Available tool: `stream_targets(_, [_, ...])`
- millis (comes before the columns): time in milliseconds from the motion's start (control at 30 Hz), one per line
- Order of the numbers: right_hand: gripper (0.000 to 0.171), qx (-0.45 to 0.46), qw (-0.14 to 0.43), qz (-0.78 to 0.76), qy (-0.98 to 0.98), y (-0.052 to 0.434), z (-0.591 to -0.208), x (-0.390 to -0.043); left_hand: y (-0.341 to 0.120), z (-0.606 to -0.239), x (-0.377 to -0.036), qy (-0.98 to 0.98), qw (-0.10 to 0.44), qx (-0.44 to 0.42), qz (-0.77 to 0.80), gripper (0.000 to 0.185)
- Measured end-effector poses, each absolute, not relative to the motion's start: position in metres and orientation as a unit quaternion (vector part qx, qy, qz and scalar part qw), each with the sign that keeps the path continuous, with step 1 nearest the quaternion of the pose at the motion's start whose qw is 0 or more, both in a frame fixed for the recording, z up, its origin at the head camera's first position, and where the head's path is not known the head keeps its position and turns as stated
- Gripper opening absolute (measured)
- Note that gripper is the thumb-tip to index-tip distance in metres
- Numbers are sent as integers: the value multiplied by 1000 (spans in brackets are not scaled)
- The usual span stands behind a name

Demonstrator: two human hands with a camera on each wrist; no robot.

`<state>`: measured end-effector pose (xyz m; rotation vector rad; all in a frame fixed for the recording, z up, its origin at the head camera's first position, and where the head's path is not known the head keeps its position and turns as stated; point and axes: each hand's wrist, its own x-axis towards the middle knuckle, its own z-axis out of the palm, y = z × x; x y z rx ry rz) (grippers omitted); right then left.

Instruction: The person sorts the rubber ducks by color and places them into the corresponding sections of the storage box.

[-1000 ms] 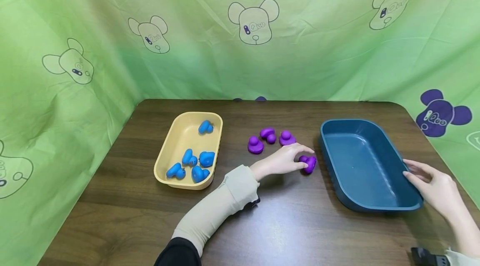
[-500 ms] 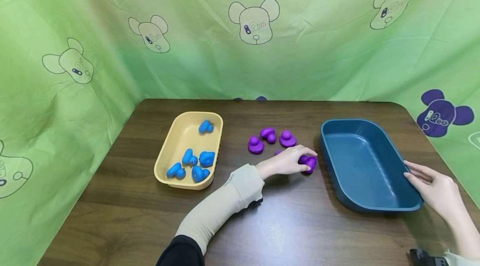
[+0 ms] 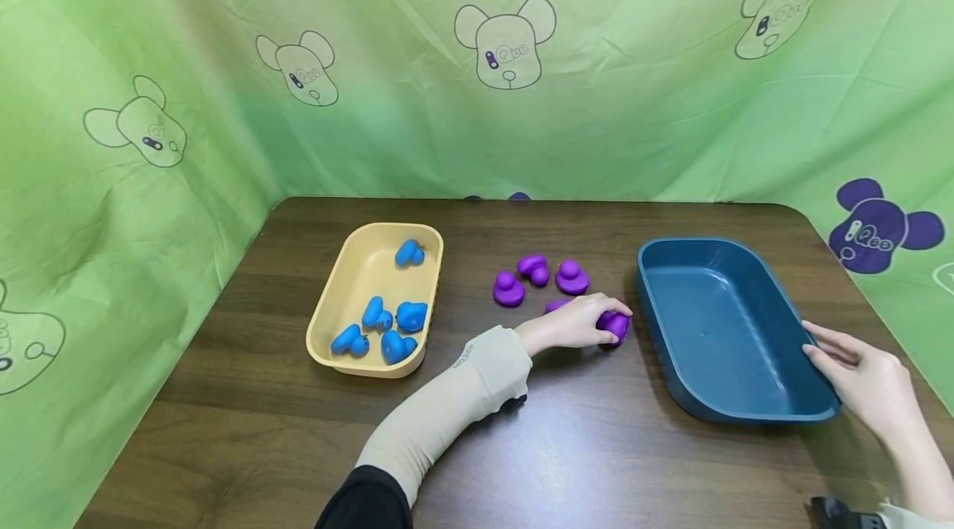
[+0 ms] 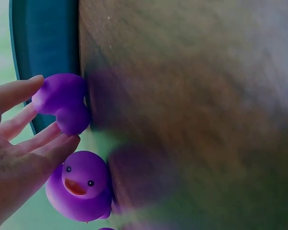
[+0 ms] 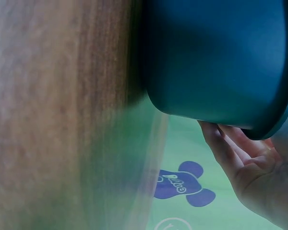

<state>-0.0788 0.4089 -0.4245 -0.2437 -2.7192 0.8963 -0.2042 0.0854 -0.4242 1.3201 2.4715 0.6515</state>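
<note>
My left hand (image 3: 570, 324) pinches a purple rubber duck (image 3: 614, 325) just left of the dark blue tray. In the left wrist view, thumb and fingers lie on either side of this duck (image 4: 69, 98); its face is turned away. Below it, another purple duck (image 4: 84, 184) shows its eyes and orange beak. Several more purple ducks (image 3: 508, 289) sit on the table behind my left hand, one partly hidden by it. My right hand (image 3: 872, 376) holds the right rim of the dark blue tray (image 3: 689, 392). From the right wrist, its fingers touch the tray's outer wall (image 5: 216, 67).
A yellow tray (image 3: 335, 289) stands on the left, with several blue rubber ducks (image 3: 411, 315) in it. All of this is on a dark wooden table (image 3: 246, 430). A green curtain (image 3: 387, 132) with mouse drawings hangs behind the table and at its sides.
My left hand has shifted slightly right and toward me, closing round the purple duck, which has turned a little. Another duck behind the hand has come partly into sight. My right hand stays at the tray.
</note>
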Motion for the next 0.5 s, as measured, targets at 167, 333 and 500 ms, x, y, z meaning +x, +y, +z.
stream_targets(167, [39,-92,139,303,-938,429,-448,-86,87,-426,-205,853,138,452,220,42])
stream_targets(333, [38,-94,134,298,-940,437,-456,-89,88,-427,-206,853,144,453,216,44])
stream_targets(500, [41,-91,128,312,-937,418,-437,-83,88,-426,-206,852,146,454,216,44])
